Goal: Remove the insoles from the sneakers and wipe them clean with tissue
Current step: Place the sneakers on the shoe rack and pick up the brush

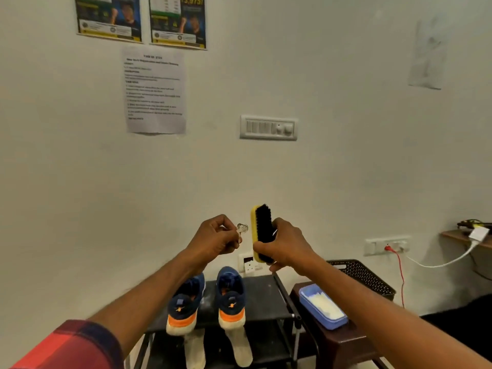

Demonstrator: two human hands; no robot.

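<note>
Mostly, a pale wall (346, 169) fills the frame. It carries two posters (141, 20) at the upper left, a printed sheet (155, 91) below them and a switch panel (268, 127) near the centre.

At the bottom centre stands a black shoe rack (266, 296). Just to its right is a brown stool (338, 344), with a black perforated basket (367, 278) behind it.

The two blue-and-orange sneakers (230, 296) sit side by side on the rack's top shelf, heels toward the camera. Two pale strips that look like the insoles (241, 347) hang down from under the heels, past the shelf's front edge.

A blue tray (316, 312) rests on the stool and holds white tissue (323, 304).

Both arms reach forward above the sneakers, the left one in a red plaid sleeve (72, 344). The right grip (285, 246) is clenched around the lower half of a yellow-backed shoe brush (262, 230), held upright with its black bristles facing right.

The left grip (213, 238), just beside the brush and apart from it, pinches a small silvery object (241, 230). It may be a key, but it is too small to tell.
</note>
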